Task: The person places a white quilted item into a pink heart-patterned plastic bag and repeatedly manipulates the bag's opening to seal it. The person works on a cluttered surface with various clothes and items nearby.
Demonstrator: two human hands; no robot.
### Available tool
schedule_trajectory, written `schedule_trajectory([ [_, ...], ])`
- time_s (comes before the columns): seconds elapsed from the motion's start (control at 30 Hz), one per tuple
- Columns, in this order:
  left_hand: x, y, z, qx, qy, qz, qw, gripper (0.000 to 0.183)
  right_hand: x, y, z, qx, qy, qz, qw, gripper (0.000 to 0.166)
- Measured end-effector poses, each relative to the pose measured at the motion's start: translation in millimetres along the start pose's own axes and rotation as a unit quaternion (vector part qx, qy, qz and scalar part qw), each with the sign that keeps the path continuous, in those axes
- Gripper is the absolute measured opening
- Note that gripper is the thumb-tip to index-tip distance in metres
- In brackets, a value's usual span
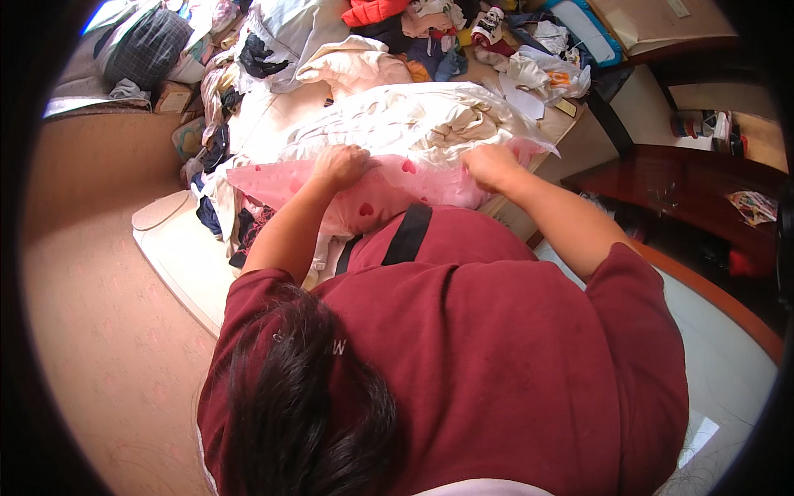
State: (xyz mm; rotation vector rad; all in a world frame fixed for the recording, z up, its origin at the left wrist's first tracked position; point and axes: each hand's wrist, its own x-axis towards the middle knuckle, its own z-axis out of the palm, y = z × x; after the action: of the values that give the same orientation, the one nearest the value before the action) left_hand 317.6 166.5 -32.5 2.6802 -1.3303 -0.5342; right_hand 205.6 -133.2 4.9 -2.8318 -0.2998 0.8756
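Note:
A pink translucent plastic bag (384, 192) printed with red hearts lies in front of my body. White and cream fabric (428, 118) is bunched inside or just behind its mouth; which of the two I cannot tell everywhere. My left hand (342, 166) is closed in a fist on the bag's near edge. Farther right, my right hand (491, 167) grips the same edge, fingers curled under and partly hidden. The pink plastic is drawn between both hands and rests against my dark red shirt (471, 347).
Heaped clothes (428, 37) cover the bed (180, 223) beyond the bag. Dark garments (217, 149) hang toward its left side. A white plastic bag (546, 74) and a blue-rimmed board (583, 28) lie at the far right. A dark red wooden cabinet (682, 180) stands on the right.

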Motion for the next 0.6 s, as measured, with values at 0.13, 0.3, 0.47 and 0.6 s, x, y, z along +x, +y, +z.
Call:
schedule_trajectory([
  [0.13, -9, -4, 1, -0.009, 0.057, 0.014, 0.998, 0.037, -18, 16, 12, 0.099, 0.151, 0.055, 0.982, 0.009],
  [0.3, -18, 0, -8, -0.042, 0.026, 0.03, 0.998, 0.034, 10, 28, 25, 0.118, 0.202, 0.108, 0.966, 0.012],
  [0.47, -15, 7, -28, -0.084, -0.021, 0.041, 0.995, 0.03, 30, 46, 30, 0.1, 0.156, 0.163, 0.969, 0.013],
  [0.6, -17, 6, -27, -0.085, -0.036, 0.039, 0.995, 0.03, 22, 45, 22, 0.079, 0.13, 0.12, 0.981, 0.017],
])
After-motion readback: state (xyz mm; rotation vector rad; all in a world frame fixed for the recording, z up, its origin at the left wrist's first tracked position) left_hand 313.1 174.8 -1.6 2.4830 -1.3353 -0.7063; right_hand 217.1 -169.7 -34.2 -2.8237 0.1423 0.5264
